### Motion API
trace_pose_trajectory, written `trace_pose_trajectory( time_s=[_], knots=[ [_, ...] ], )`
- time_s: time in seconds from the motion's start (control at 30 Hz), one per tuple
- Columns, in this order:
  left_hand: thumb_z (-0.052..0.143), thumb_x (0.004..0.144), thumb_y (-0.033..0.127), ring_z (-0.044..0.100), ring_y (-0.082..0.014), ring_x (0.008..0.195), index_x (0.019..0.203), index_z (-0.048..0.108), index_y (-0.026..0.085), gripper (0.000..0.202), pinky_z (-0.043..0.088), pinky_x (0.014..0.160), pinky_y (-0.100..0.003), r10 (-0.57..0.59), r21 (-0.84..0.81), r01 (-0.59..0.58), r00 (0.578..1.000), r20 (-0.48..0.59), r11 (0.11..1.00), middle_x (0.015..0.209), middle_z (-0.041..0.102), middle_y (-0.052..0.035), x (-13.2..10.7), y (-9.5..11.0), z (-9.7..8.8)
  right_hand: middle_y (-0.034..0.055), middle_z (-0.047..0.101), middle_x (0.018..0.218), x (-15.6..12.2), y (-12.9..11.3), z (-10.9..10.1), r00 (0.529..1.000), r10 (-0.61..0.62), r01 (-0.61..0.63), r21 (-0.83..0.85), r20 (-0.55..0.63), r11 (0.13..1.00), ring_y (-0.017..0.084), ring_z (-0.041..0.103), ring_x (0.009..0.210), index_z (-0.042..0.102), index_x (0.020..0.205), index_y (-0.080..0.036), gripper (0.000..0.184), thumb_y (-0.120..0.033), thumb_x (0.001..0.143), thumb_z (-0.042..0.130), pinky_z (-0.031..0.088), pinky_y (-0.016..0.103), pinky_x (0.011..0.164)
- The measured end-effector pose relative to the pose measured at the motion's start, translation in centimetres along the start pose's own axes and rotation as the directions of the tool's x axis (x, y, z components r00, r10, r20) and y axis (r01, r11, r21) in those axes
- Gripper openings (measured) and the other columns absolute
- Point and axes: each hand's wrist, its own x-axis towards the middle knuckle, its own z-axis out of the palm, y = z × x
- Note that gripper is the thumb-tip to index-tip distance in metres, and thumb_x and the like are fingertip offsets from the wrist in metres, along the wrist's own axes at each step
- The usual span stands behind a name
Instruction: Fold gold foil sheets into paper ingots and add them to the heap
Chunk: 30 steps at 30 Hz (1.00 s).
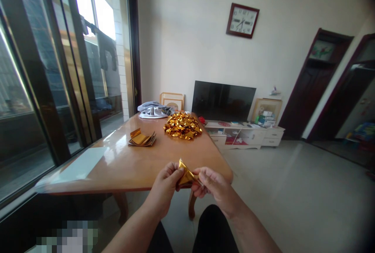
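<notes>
A folded piece of shiny gold foil paper [185, 174] is held between both hands, in front of the table's near edge. My left hand [165, 182] pinches its left side, thumb on top. On the other side, my right hand [211, 183] grips the right end with curled fingers, which hide part of it. Farther back on the table lies a heap of folded gold foil pieces [183, 126]. A stack of flat gold foil sheets [141, 138], the top one bent up, rests to the left of that heap.
The wooden table [172, 157] has a pale sheet [83, 163] at its left and folded cloth [154, 110] at its far end. Beyond stand a television [224, 102] and a white cabinet [254, 137]. Glass doors [43, 69] line the left side.
</notes>
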Motion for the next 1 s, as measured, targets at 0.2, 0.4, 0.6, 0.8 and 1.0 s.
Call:
trace_pose_trajectory(
  time_s=[0.2, 0.4, 0.6, 0.8, 1.0],
  knots=[
    [0.067, 0.083, 0.046, 0.043, -0.0078, 0.055, 0.083, 0.054, 0.017, 0.031, 0.033, 0.05, -0.02, 0.041, 0.025, -0.04, 0.999, -0.027, 0.999, 0.067, 0.052, 0.0039, -0.1, -0.1, 0.1, 0.008, 0.068, 0.112, -0.2, -0.2, 0.5, 0.996, -0.068, 0.068, -0.004, 0.054, 0.998, 0.02, 0.066, 0.092, 0.057, 0.121, -0.021, 0.046, -0.046, 0.084, 0.071, 0.049, 0.033, 0.081],
    [0.066, 0.084, 0.04, 0.049, -0.0103, 0.064, 0.09, 0.058, 0.016, 0.026, 0.038, 0.056, -0.021, 0.065, 0.021, -0.068, 0.993, 0.096, 0.997, 0.077, 0.058, -0.0003, -0.9, 0.4, 0.7, 0.0024, 0.066, 0.083, 0.5, 0.9, 0.5, 0.987, -0.068, 0.053, -0.105, -0.146, 0.993, 0.016, 0.06, 0.075, 0.061, 0.101, -0.019, 0.033, -0.047, 0.085, 0.069, 0.048, 0.027, 0.065],
    [0.067, 0.085, 0.04, 0.049, -0.0106, 0.064, 0.087, 0.062, 0.015, 0.025, 0.036, 0.057, -0.021, 0.042, 0.05, -0.052, 0.981, 0.191, 0.997, 0.075, 0.061, -0.0018, -0.6, 0.2, 0.7, 0.0015, 0.064, 0.079, 0.1, 0.0, 0.9, 0.986, -0.088, 0.07, -0.131, -0.139, 0.989, 0.015, 0.057, 0.071, 0.061, 0.095, -0.019, 0.03, -0.046, 0.085, 0.069, 0.045, 0.025, 0.06],
    [0.067, 0.086, 0.041, 0.049, -0.0105, 0.062, 0.086, 0.064, 0.015, 0.027, 0.034, 0.057, -0.022, 0.028, 0.048, -0.038, 0.982, 0.189, 0.998, 0.074, 0.064, -0.0025, -0.6, 0.2, 0.4, 0.0041, 0.068, 0.078, 0.3, 0.6, 0.4, 0.991, -0.051, 0.039, -0.096, -0.124, 0.995, 0.016, 0.062, 0.067, 0.065, 0.097, -0.017, 0.049, -0.064, 0.088, 0.057, 0.046, 0.027, 0.062],
    [0.067, 0.087, 0.037, 0.049, -0.0104, 0.061, 0.084, 0.067, 0.015, 0.023, 0.035, 0.059, -0.022, 0.043, 0.029, -0.05, 0.977, 0.207, 0.998, 0.073, 0.065, -0.0027, -1.1, 1.2, 0.8, 0.0051, 0.071, 0.072, 0.8, 1.5, 0.0, 0.991, 0.068, -0.066, 0.023, -0.114, 0.998, 0.014, 0.061, 0.056, 0.065, 0.092, -0.015, 0.048, -0.062, 0.089, 0.056, 0.042, 0.024, 0.054]
  ],
)
